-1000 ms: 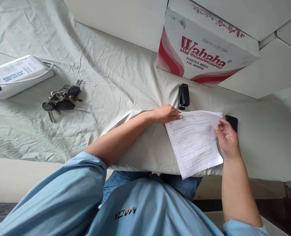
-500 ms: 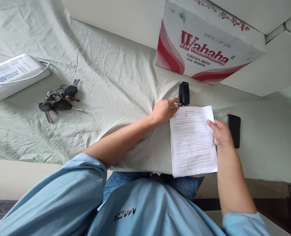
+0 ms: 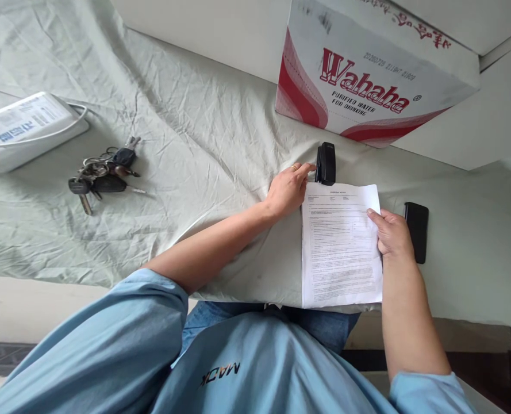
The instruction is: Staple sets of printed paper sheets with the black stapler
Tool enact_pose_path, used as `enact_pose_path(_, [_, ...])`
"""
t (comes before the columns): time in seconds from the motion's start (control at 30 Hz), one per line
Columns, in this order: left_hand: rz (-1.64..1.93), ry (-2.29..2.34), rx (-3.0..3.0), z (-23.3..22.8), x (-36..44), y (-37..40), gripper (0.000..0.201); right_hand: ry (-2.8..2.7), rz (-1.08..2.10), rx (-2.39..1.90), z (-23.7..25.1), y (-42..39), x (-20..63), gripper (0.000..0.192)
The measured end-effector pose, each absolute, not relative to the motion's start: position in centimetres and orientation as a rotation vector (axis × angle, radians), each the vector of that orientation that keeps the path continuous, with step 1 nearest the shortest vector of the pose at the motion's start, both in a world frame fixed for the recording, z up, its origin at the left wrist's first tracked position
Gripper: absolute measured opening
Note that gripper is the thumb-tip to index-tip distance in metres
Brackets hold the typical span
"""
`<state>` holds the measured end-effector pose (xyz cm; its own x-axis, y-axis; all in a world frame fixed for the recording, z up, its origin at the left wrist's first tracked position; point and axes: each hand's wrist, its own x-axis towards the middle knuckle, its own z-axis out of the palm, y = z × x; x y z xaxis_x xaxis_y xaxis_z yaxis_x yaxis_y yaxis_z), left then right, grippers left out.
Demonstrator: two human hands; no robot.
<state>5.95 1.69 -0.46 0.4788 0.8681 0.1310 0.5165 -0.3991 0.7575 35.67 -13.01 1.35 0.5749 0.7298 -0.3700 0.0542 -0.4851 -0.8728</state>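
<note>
A printed sheet of paper (image 3: pixel 341 247), perhaps with more sheets beneath it, lies at the table's front edge. My right hand (image 3: pixel 394 233) grips its right side, thumb on top and fingers underneath. Just beyond the top edge of the paper is a black stapler (image 3: pixel 326 164), its near end close to the sheet. My left hand (image 3: pixel 288 187) is by the paper's upper left corner, index finger stretched out to the stapler's left side, the other fingers bent. It holds nothing that I can see.
A black phone (image 3: pixel 416 232) lies right of my right hand. Behind the stapler stands a Wahaha water carton (image 3: pixel 362 86). A bunch of keys (image 3: pixel 106 172) and a white box-like device (image 3: pixel 31 135) with a cable are on the left of the cloth-covered table (image 3: pixel 186 155).
My left index finger has straightened and shifted up along the stapler, while the hand has come off the paper's corner. The camera view has shifted slightly; my right hand keeps its grip.
</note>
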Motion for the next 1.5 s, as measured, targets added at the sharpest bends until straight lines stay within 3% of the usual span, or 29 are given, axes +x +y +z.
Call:
enact_pose_path(0.1, [0.692, 1.057, 2.077, -0.1, 5.6, 1.6, 0.062, -0.615, 0.922, -1.913, 1.2, -13.3, 35.6, 0.052])
enact_pose_path(0.3, [0.497, 0.990, 2.131, 1.1, 5.4, 1.3, 0.057, -0.569, 0.875, -1.916, 1.0, -13.8, 35.7, 0.049])
enact_pose_path(0.5, [0.526, 1.001, 2.106, 1.2, 5.3, 1.2, 0.055, -0.565, 0.857, -1.900, 0.2, -14.0, 36.4, 0.050])
enact_pose_path(0.83, [0.435, 0.986, 2.257, 1.1, 6.0, 0.5, 0.073, -0.607, 0.836, -1.857, 0.5, -14.5, 35.9, 0.058])
enact_pose_path(1.07, [0.743, 0.857, 1.950, -0.1, 5.7, 2.0, 0.066, -0.663, 0.801, -1.824, 1.1, -19.6, 33.4, 0.059])
enact_pose_path(1.2, [0.784, 0.844, 1.726, 0.2, 5.8, 2.6, 0.036, -0.621, 0.694, -1.735, 0.7, -21.2, 31.4, 0.049])
enact_pose_path(1.37, [0.654, 0.690, 1.565, 1.3, 4.9, 3.0, 0.057, -0.653, 0.556, -1.706, 0.3, -19.7, 30.7, 0.045])
enact_pose_path(1.5, [0.524, 0.613, 1.686, 1.7, 4.3, 3.7, 0.023, -0.676, 0.525, -1.729, -0.2, -18.5, 31.1, 0.050])
